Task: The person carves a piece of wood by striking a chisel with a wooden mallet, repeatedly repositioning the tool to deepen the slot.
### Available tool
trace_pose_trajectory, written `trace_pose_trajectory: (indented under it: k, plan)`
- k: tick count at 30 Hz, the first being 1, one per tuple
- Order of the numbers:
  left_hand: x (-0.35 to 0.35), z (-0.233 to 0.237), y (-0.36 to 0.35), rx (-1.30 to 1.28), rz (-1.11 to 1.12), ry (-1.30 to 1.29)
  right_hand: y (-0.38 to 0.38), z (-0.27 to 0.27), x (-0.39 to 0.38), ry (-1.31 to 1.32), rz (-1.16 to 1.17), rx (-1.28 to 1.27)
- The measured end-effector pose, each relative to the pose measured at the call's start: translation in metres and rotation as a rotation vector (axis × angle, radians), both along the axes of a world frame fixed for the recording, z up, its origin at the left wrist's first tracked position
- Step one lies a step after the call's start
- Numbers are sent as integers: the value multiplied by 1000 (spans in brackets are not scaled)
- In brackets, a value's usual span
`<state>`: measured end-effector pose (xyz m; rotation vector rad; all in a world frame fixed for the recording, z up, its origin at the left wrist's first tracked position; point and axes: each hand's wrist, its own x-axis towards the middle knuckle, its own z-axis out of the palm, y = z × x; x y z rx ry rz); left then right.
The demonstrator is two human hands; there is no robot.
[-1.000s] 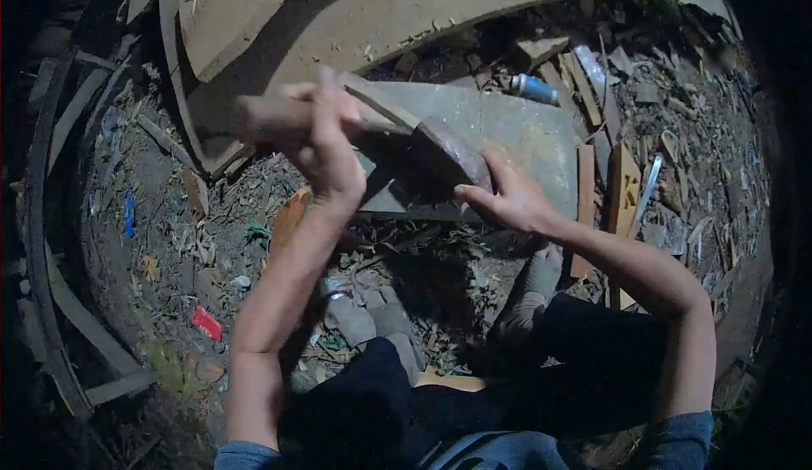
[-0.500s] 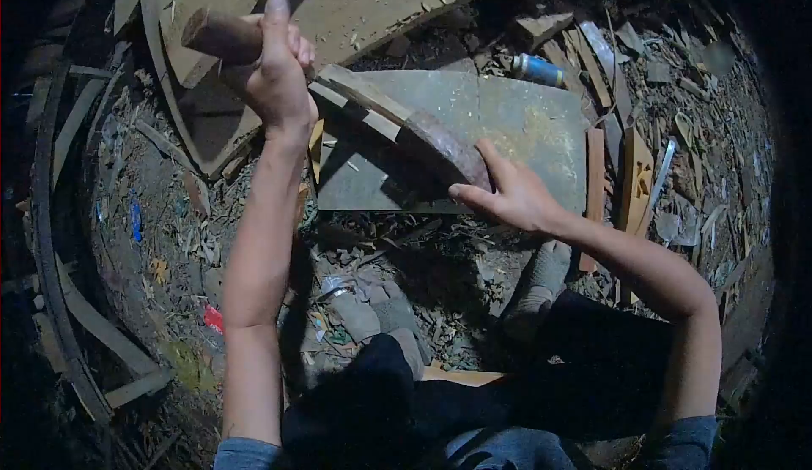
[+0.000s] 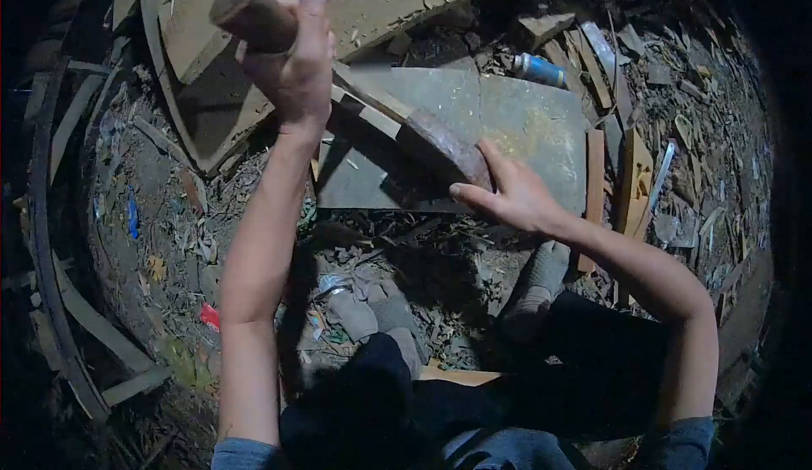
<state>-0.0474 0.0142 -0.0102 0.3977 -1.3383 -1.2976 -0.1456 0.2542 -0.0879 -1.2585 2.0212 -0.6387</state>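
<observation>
My left hand (image 3: 292, 73) is closed, thumb up, round the thick wooden handle (image 3: 249, 18) of a tool. The handle's butt end points up and left; a blurred grey streak shows just beyond the fist, so the tool's head cannot be made out. My right hand (image 3: 516, 191) grips the lower right end of a curved piece of wood (image 3: 440, 144), thumb on the near side and fingers on the far side. That wood is dark and rough at the held end, with pale cut faces toward my left hand. It slants over a grey board (image 3: 533, 123).
A large curved wooden sheet (image 3: 372, 5) lies at the back. Right of the board are a blue can (image 3: 539, 70), reddish wood strips (image 3: 595, 183) and a pale offcut (image 3: 636, 187). Chips and litter cover the ground. Curved frame pieces (image 3: 101, 326) lie at left.
My left hand has shifted slightly right and up with the handle, closer to the wood. My right hand and the piece of wood stay nearly in place.
</observation>
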Motion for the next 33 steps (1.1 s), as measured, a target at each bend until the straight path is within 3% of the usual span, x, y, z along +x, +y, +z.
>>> trace_pose_trajectory:
  k: [5,9,14,15,17,18,19,20,22,24,25,28,31,33]
  plan:
    - [-1,-14,0,-35,42,-162,-2,5,0,-24,15,41]
    - [-1,-19,-2,-62,56,-137,-1,7,3,-10,-4,73]
    - [-10,-19,6,-351,253,-215,-6,4,-3,-38,12,99]
    - [-9,-20,7,-258,255,-281,-10,5,-9,-21,14,87]
    - [-9,-17,10,-289,246,-266,-28,8,-24,-243,-59,-26]
    - [-8,-16,11,-307,228,-272,-38,25,-26,-208,-155,-97]
    - [-9,-16,9,-408,278,-272,-51,32,-33,-62,-195,-382]
    - [-8,-19,6,-408,278,-265,-56,89,-27,-193,-171,-451]
    - [-11,-25,0,-542,412,-362,-65,154,-19,-131,-121,-713]
    - [-9,-13,10,-447,303,-431,-84,170,-15,121,12,-1065]
    - [-11,-19,10,-546,402,-412,-94,179,-13,266,59,-1232]
    - [-12,-41,1,-690,535,-388,-83,194,5,601,132,-470]
    - [-8,-41,3,-670,464,-364,-89,191,4,540,129,-547]
    - [-3,-41,7,-578,439,-404,-90,188,8,406,82,-831]
